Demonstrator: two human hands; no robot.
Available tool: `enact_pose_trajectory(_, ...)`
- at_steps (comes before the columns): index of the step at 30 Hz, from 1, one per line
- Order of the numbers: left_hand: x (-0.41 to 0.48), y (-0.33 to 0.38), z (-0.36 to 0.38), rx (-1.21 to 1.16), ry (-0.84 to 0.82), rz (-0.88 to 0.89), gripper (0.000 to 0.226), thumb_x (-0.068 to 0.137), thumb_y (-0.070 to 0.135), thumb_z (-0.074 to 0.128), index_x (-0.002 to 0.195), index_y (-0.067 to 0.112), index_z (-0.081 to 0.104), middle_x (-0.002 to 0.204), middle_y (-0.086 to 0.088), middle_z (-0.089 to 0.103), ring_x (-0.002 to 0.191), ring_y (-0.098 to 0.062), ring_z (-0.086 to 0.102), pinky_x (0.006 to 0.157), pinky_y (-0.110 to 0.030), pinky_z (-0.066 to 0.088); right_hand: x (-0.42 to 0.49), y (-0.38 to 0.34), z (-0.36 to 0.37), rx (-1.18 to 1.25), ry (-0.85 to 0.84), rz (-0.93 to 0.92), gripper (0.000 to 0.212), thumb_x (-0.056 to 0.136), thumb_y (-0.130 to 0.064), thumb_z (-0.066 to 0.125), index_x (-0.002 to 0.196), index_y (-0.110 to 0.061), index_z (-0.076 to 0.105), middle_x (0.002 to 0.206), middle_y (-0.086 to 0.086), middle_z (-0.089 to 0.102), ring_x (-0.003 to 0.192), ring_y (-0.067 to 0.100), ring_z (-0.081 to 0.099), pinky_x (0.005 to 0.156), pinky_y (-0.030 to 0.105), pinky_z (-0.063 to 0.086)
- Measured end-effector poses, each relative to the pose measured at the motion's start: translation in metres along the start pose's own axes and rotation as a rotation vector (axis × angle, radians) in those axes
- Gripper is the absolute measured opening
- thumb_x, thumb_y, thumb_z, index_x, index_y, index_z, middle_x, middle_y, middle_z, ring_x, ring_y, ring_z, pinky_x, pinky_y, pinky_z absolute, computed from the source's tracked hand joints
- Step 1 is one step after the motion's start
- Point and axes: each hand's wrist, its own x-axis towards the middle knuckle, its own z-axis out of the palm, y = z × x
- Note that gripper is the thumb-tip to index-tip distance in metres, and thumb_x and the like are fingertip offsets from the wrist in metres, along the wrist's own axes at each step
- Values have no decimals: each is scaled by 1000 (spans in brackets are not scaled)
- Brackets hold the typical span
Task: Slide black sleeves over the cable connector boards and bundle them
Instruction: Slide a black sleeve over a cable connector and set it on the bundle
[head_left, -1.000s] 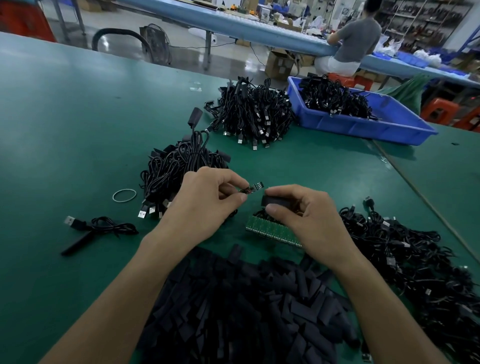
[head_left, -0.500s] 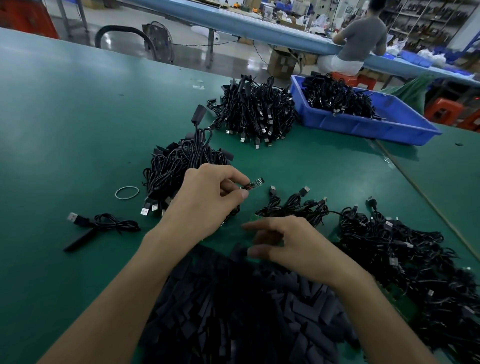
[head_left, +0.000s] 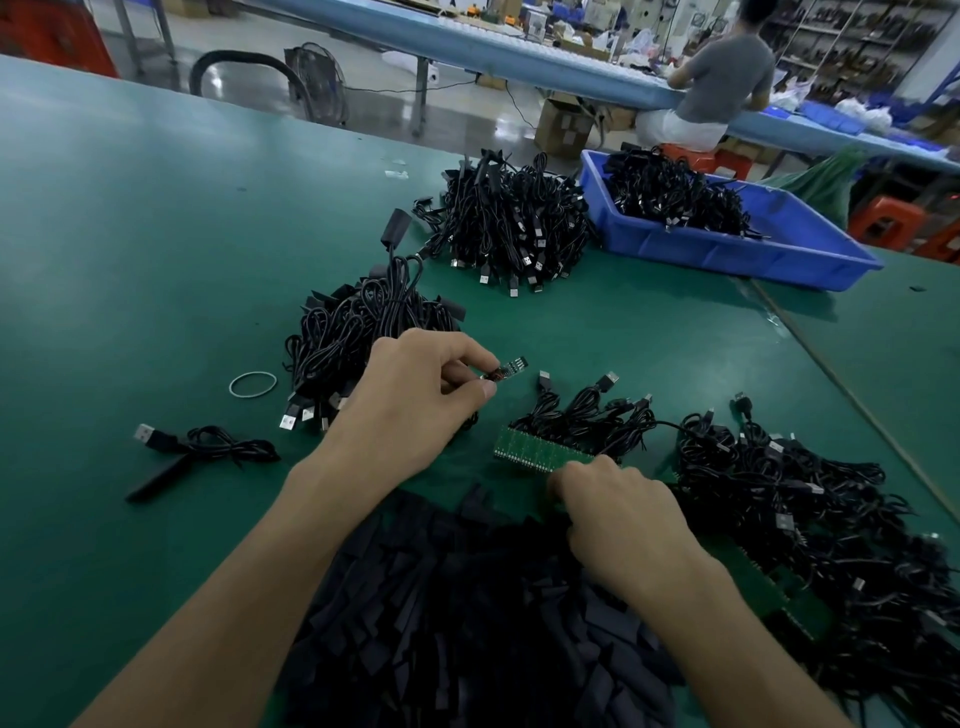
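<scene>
While your left hand (head_left: 415, 400) is pinching a connector board (head_left: 506, 371) between thumb and forefinger above the desk (head_left: 130, 260), your right hand (head_left: 618, 514) is resting knuckles-up at 5 o'clock of it, on the edge of the black sleeves (head_left: 467, 623) lying heaped at 6 o'clock. Its fingers are curling under, hidden; you cannot tell whether they are holding anything. A green board strip (head_left: 535, 449) is lying just beyond it at 11 o'clock.

The left hand (head_left: 415, 400) is raised, thumb and forefinger pinching a small connector board (head_left: 506, 371). The right hand (head_left: 623, 519) is lower and nearer, palm down, its fingers (head_left: 576, 480) curled under, tips hidden.
</scene>
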Motion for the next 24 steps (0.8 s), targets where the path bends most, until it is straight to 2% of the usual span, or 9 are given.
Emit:
enact_pose_trajectory(5,0,-1,1,7,-3,2,14,90,22,75,103,28,76,76,12,70,68,3,65,74,-25,59,-1,0,2,57,64,-1,31,90,-8,59,117,-23,59,109,3,57,89,29,60,72,37,51)
enact_pose_trajectory(9,-1,-1,0,16,-9,7,15,90,23,75,103,29,76,76,14,70,73,6,65,73,-21,58,0,5,1,250,146,-75,15,92,-23,65,101,-33,71,106,-8,63,92,19,65,78,37,56)
enact_pose_trajectory(10,-1,-1,0,19,-10,8,15,90,23,76,103,30,76,77,14,69,74,6,65,74,-20,58,2,8,0,326,151,-112,11,92,-25,67,97,-34,71,103,-12,61,91,13,63,79,34,55)
enact_pose_trajectory(12,-1,0,0,24,-12,12,15,90,23,76,103,30,76,78,15,69,76,7,64,74,-17,57,4,13,-4,505,176,-203,12,92,-24,69,91,-36,69,95,-19,59,82,-3,58,72,19,48)
enact_pose_trajectory(14,-1,1,0,29,-13,15,15,89,23,77,102,31,77,78,16,69,78,8,64,73,-11,54,4,16,-9,752,243,-245,18,94,-19,68,89,-36,66,88,-19,64,70,-7,57,63,10,43)
enact_pose_trajectory(16,-1,2,0,36,-16,17,15,89,23,77,102,31,77,80,16,70,80,9,64,72,-5,51,5,17,-13,926,359,-250,18,95,-18,67,94,-36,69,87,-22,68,70,-5,60,64,10,44)
enact_pose_trajectory(20,-2,4,0,37,-21,21,17,89,20,77,104,28,77,83,17,69,83,10,63,74,-1,48,9,16,-17,1027,563,-190,31,93,-23,68,122,-35,66,84,-27,66,81,-1,65,75,13,50)
enact_pose_trajectory(21,-2,4,0,38,-22,23,17,89,20,77,104,28,77,84,17,69,84,10,63,75,-1,48,9,16,-18,1045,594,-171,32,92,-26,70,121,-38,64,82,-23,66,77,3,65,72,16,51)
enact_pose_trajectory(24,-2,6,0,29,-25,32,17,88,19,78,104,26,77,85,17,70,84,11,64,75,-1,48,7,16,-22,1106,649,-129,19,88,-26,75,96,-38,63,78,-14,70,64,8,66,62,24,55)
